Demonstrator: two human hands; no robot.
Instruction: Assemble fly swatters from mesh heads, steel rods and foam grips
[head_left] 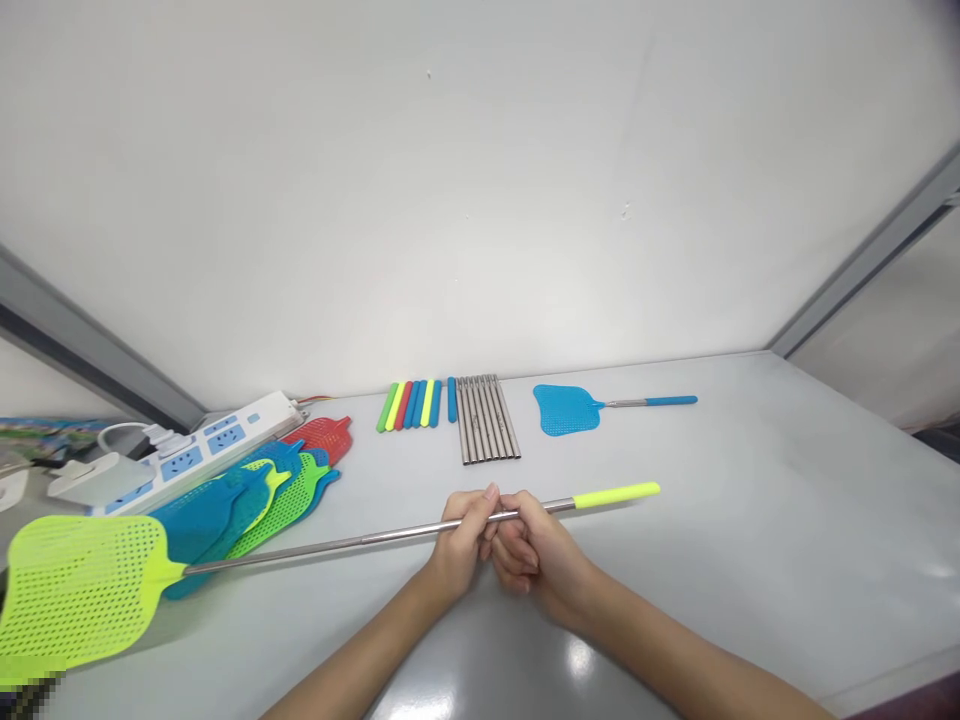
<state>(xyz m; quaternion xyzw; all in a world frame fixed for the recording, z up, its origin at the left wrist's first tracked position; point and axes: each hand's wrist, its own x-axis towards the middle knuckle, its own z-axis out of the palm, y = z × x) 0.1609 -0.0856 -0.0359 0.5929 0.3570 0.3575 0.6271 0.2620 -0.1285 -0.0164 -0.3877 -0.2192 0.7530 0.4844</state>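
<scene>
A fly swatter with a yellow-green perforated head (82,585), a long extended metal rod and a yellow grip (616,495) stretches across the front of the table. My left hand (465,535) is closed around the middle of its rod. Right beside it, my right hand (536,550) grips the same rod closer to the yellow grip. The two hands touch, thumbs on top. The swatter's head hangs out at the far left, over part of a pile of loose swatter heads.
Loose blue swatter heads (199,515), with green and red ones, lie by a white power strip (262,412). Coloured grips (415,405) and metal rods (486,420) line the wall edge. A blue fly swatter (571,410) lies to their right on the grey table (750,520).
</scene>
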